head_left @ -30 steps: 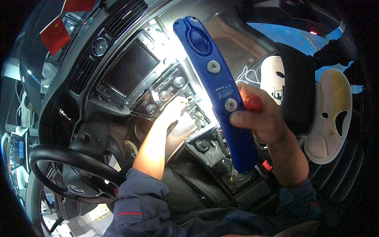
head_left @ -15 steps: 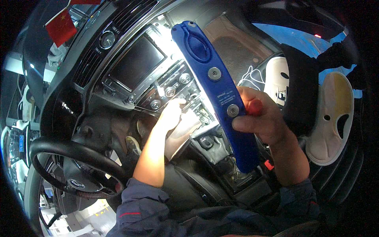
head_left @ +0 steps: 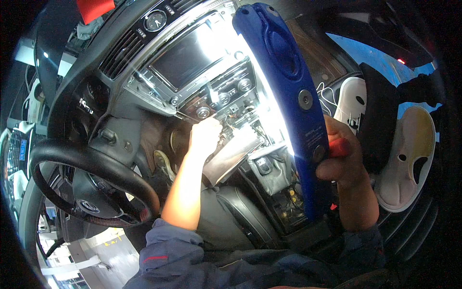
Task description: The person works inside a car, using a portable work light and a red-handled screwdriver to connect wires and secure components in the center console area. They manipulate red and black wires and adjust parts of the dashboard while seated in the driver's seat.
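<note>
My right hand (head_left: 342, 156) grips a long blue work light (head_left: 293, 101), held upright and shining onto the car's centre console (head_left: 226, 101). My left hand (head_left: 204, 137) reaches into the open lower part of the console, fingers curled around something among the wires below the round knobs. What it grasps is washed out by the glare. A silver trim piece (head_left: 231, 156) lies just under that hand. The dark screen (head_left: 185, 58) sits above the knobs.
The black steering wheel (head_left: 91, 171) is at the lower left. A white shoe (head_left: 353, 103) and a pale, mask-shaped moulded piece (head_left: 414, 159) lie at the right in the passenger footwell. The gear area (head_left: 269, 168) sits between my arms. A red cloth (head_left: 94, 8) hangs at the top.
The view has shifted so the console and steering wheel sit lower and nearer. My left hand stays at the console opening; the right hand keeps the light in the same grip.
</note>
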A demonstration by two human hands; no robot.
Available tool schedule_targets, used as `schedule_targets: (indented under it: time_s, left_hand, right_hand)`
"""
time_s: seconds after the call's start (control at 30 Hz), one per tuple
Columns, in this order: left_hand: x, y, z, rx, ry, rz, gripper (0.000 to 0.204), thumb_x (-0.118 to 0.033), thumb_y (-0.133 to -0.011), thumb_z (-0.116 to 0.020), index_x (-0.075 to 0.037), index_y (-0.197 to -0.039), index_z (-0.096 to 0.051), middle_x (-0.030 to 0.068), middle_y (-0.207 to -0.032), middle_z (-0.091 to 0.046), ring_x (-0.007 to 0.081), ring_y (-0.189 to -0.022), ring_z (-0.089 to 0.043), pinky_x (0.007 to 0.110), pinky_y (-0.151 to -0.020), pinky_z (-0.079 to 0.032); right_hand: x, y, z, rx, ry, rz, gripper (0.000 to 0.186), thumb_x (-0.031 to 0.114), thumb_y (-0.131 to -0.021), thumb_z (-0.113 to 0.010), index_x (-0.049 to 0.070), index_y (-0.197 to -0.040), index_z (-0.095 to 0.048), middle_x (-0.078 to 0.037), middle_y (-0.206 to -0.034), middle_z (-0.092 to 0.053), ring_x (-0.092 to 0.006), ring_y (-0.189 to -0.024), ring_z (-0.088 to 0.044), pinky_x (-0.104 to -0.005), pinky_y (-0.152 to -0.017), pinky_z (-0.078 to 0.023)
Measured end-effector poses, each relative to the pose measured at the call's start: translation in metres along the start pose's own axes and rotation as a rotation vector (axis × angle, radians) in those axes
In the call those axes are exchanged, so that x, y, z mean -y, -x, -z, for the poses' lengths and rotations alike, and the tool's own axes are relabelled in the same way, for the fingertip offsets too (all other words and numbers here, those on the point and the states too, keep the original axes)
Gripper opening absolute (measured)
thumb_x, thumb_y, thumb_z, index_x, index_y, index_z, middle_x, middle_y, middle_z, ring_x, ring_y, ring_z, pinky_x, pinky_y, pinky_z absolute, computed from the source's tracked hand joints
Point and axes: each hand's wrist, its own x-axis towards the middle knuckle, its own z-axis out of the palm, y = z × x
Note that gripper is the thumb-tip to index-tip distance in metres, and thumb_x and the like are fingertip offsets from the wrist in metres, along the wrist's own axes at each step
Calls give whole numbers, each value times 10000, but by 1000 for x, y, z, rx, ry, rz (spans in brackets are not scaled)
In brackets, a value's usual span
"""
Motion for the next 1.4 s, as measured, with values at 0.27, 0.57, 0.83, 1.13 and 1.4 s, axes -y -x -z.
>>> schedule_targets:
  time_s: [0.27, 0.57, 0.83, 1.13, 1.4]
  left_hand:
    - [2, -23, -23, 75, -13, 78, 208, -197, -899, -596, -80, -825, -751, 150, -908, -737, 346, -859, -699, 418, -785, -545]
    - [14, -33, -35, 58, 68, -17, 241, -203, -893, -570, -69, -783, -737, 168, -880, -727, 360, -829, -688, 426, -768, -535]
    - [22, -37, -41, 36, -84, -220, 226, -203, -878, -576, -85, -817, -760, 133, -886, -744, 311, -869, -713, 420, -811, -559]
    - [12, -39, -36, 113, -45, -43, 242, -220, -876, -587, -96, -849, -792, 126, -904, -757, 310, -840, -716, 416, -783, -567]
    - [12, -36, -41, 61, 19, 148, 251, -262, -865, -628, -91, -808, -804, 127, -877, -763, 314, -847, -715, 410, -780, -551]
  right_hand:
    - [0, -1, 2, -10, -32, -20, 406, 212, -678, -899, 52, -964, -661, -95, -1138, -674, -197, -1032, -647, -365, -936, -499]
    - [-6, -3, 4, 21, 54, 65, 310, 149, -722, -871, 77, -879, -613, -102, -1104, -675, -204, -1000, -650, -380, -911, -506]
    - [-4, -2, 3, 47, -9, 13, 392, 166, -746, -869, 52, -1061, -666, -91, -1102, -698, -175, -977, -661, -356, -898, -519]
    - [-8, -9, 13, 41, 125, 41, 580, 175, -800, -845, 35, -1313, -612, -48, -1070, -724, -162, -958, -674, -344, -924, -527]
    - [10, -13, 54, 6, 228, -111, 606, 124, -786, -852, 21, -1333, -611, -80, -1138, -742, -174, -1022, -698, -361, -965, -539]
